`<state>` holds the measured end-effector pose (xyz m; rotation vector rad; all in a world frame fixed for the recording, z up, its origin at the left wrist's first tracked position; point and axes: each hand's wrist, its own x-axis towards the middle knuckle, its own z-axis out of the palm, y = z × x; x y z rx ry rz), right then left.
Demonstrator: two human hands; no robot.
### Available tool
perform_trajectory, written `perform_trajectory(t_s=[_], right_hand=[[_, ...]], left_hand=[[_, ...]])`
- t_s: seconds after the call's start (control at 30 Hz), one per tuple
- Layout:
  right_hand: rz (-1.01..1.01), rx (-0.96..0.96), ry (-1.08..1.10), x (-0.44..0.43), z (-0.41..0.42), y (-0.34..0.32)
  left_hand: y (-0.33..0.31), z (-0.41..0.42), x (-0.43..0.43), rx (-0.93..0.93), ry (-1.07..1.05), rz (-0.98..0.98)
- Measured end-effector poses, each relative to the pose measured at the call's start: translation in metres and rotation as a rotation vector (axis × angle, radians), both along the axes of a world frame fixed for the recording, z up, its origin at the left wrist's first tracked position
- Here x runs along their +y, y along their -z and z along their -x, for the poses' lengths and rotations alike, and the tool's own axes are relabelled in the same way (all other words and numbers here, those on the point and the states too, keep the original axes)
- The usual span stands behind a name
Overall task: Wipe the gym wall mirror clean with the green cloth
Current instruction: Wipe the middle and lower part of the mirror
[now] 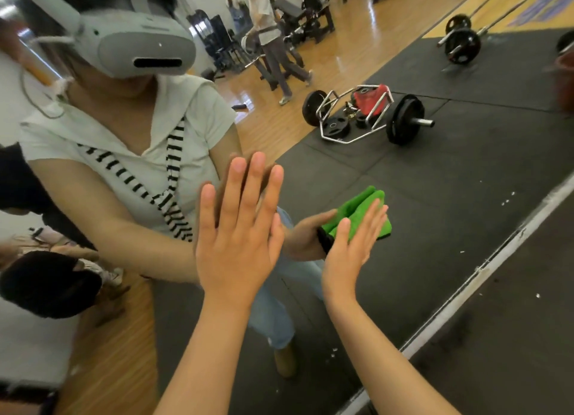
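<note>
At the mirror: you stand close up, both arms raised to the glass; your reflection fills the left part of the view.
Left hand: palm flat on the glass, fingers straight and a little spread, holding nothing; it meets its own reflection fingertip to fingertip.
Right hand: fingers straight and together, pressing the green cloth to the glass; no curl round it.
Green cloth: folded, trapped between your right palm and the mirror, just right of the left hand; green shows above and beside the fingertips.
Reflection, you: grey headset, white top with striped strap.
Reflection, gym: hex bar with black plates on dark matting; barbell further back; a person on the wood floor.
Mirror foot: white strip runs diagonally, black mat to its right.
</note>
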<state>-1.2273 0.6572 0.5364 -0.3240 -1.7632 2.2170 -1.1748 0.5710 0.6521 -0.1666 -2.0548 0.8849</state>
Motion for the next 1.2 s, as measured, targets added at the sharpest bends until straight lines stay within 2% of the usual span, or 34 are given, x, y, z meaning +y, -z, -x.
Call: perform_trajectory(t_s=[0.1,0.17,0.3,0.37,0.5,0.6,0.7,0.83,1.0,1.13,1.2], right_hand=[[-0.070,0.137,0.020,-0.007,-0.002,-0.017],[-0.087,0.146,0.064,-0.003,0.007,-0.009],[0.059,-0.138,0.106,0.005,0.016,0.025],[0.050,-0.172,0.056,-0.003,0.001,0.025],[-0.040,-0.007,-0.026,-0.019,-0.022,-0.001],[-0.112,0.082,0.057,-0.008,-0.002,-0.006],[-0.116,0.048,0.135,-0.001,0.016,0.007],[-0.044,0.024,0.104,-0.012,0.006,0.006],[-0.208,0.295,0.074,-0.018,-0.005,-0.021],[-0.354,0.367,0.128,-0.001,0.013,0.006],[-0.310,0.295,0.112,-0.003,0.008,0.026]], left_hand=[[0.000,-0.001,0.000,-0.009,-0.002,0.001],[-0.001,-0.001,0.000,-0.005,-0.002,0.007],[0.000,0.000,0.000,0.006,-0.002,0.018],[0.002,-0.001,-0.001,0.016,0.001,0.019],[0.001,0.001,-0.002,0.024,0.011,0.035],[0.000,0.000,-0.001,0.020,0.016,0.029],[0.000,-0.001,-0.001,0.025,0.014,0.027],[-0.001,0.001,0.000,0.033,0.012,0.020],[-0.001,0.000,-0.001,0.024,0.010,0.028],[-0.001,0.000,0.000,0.027,0.014,0.020],[0.000,0.000,0.000,0.027,0.011,0.028]])
